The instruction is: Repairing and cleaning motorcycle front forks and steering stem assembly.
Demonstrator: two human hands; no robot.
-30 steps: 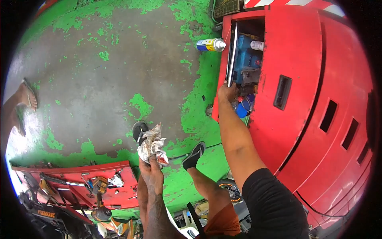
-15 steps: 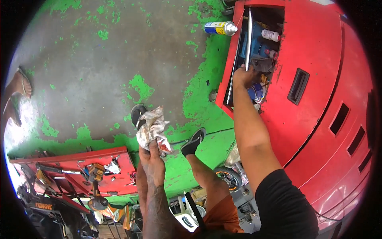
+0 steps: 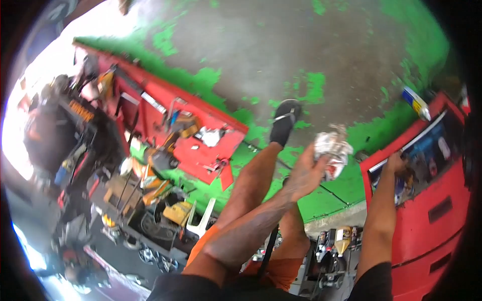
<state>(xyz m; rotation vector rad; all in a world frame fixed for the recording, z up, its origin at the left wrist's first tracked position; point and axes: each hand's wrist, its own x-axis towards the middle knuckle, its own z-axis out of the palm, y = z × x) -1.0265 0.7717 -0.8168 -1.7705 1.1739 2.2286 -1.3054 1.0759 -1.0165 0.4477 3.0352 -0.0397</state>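
One grip I can't tell: right hand, part-hidden in red cabinet | left hand clamped on stained rag | patchy green floor

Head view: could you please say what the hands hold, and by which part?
The left hand grips a crumpled rag by its lower left side; whether the right hand holds anything at the red cabinet is unclear.
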